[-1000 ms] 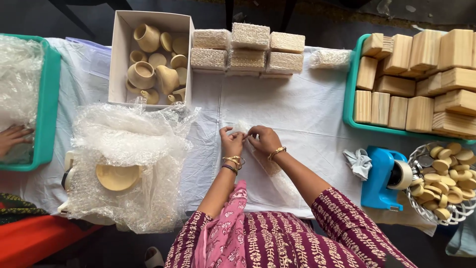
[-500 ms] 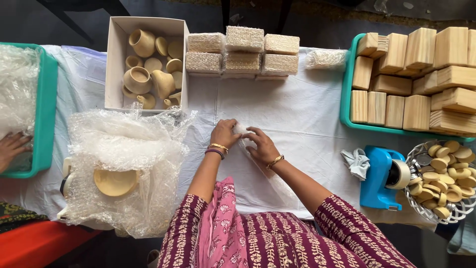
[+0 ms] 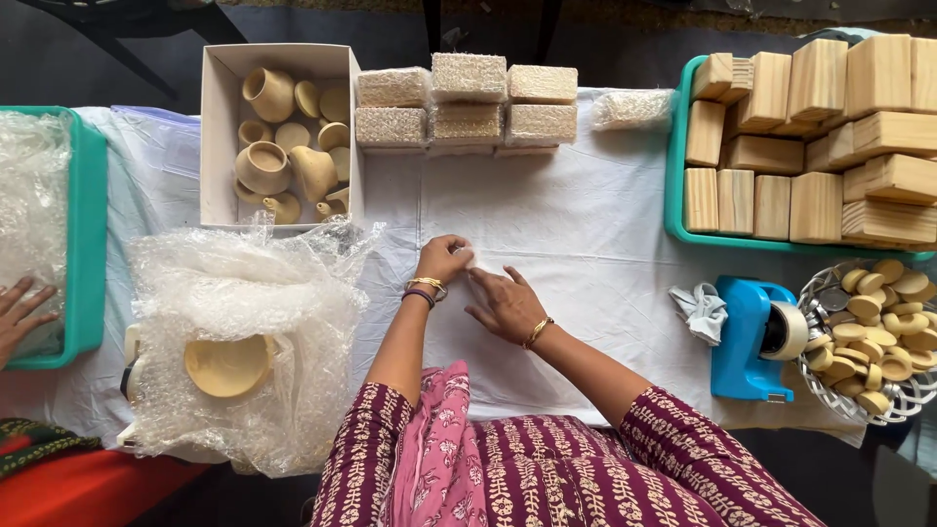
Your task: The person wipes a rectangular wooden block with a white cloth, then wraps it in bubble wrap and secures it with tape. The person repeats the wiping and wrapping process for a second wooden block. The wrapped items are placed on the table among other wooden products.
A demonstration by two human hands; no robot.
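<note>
My left hand (image 3: 442, 260) rests on the white cloth (image 3: 586, 224) in the middle of the table. Its fingers are curled around a small pale piece (image 3: 468, 256); I cannot tell what the piece is. My right hand (image 3: 508, 304) lies flat on the cloth just right of it, with fingers spread and pointing toward the left hand's fingertips. Both wrists wear bangles.
A white box of wooden cups (image 3: 283, 127) and several bubble-wrapped blocks (image 3: 467, 102) stand at the back. Right: teal tray of wooden blocks (image 3: 810, 137), blue tape dispenser (image 3: 747, 337), basket of wooden discs (image 3: 878, 332). Left: bubble wrap heap with a wooden bowl (image 3: 229, 366), teal tray (image 3: 88, 234), another person's hand (image 3: 18, 314).
My hands have drawn slightly apart: the right hand slid right and toward me and flattened, while the left stayed curled at the same spot. The view shifted a little.
</note>
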